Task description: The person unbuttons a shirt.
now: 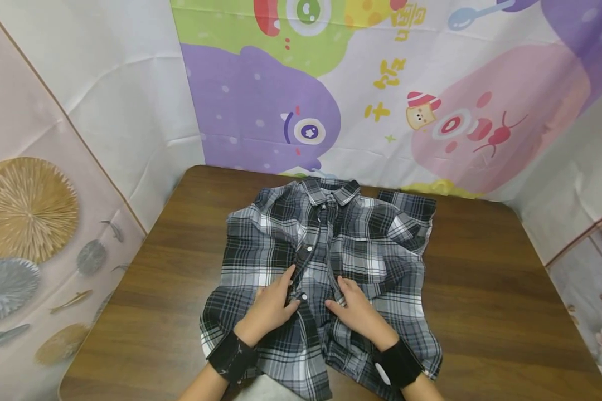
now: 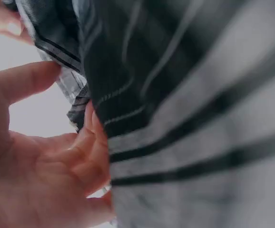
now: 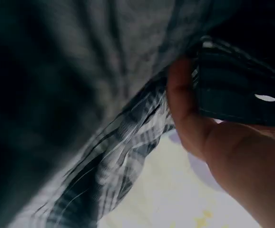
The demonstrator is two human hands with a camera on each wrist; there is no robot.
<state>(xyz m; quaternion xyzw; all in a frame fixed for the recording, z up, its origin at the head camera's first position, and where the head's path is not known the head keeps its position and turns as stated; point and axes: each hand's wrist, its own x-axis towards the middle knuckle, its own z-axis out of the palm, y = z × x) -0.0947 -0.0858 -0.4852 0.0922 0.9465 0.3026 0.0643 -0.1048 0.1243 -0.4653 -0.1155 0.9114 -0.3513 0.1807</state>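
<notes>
A black, grey and white plaid shirt (image 1: 276, 245) lies spread front up, its collar toward the far edge. Its front is partly apart, and white buttons (image 1: 304, 297) show along one edge. My left hand (image 1: 268, 312) rests on the left front panel, fingers loosely extended and thumb apart. In the left wrist view, the fingers of that hand (image 2: 47, 161) touch hanging plaid cloth. My right hand (image 1: 358, 314) touches the right front panel near its edge. In the right wrist view, its thumb (image 3: 187, 109) lies against cloth beside a buttonhole strip (image 3: 242, 90); its other fingers are hidden.
The shirt lies on a brown wooden table (image 1: 155, 289). A cartoon-printed cloth (image 1: 371, 150) hangs behind the far edge. Patterned and white sheets (image 1: 125, 128) hang on both sides. One shirt sleeve (image 1: 411, 206) is folded behind at the far right.
</notes>
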